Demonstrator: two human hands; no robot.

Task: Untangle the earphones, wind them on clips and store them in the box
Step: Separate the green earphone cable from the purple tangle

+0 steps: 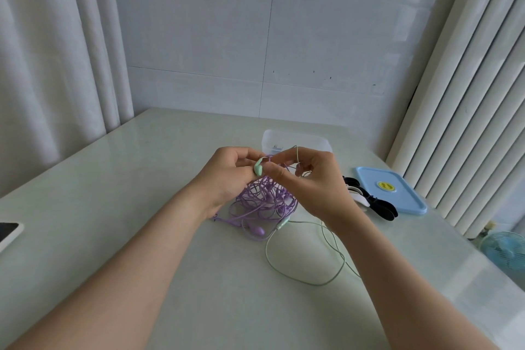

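Note:
A tangle of purple earphones (265,202) hangs from my hands down to the table, mixed with a mint green earphone cable (309,258) that loops over the table towards me. My left hand (227,176) pinches a mint green earbud (258,169). My right hand (309,182) pinches the thin green cable just above the tangle. The clear plastic box (295,140) stands behind my hands, partly hidden by them. Black and white winding clips (369,199) lie to the right.
A light blue lid (392,189) lies at the right beside the clips. A phone (8,231) sits at the table's left edge. A small fan (505,250) stands past the right edge. Curtains and a tiled wall border the table.

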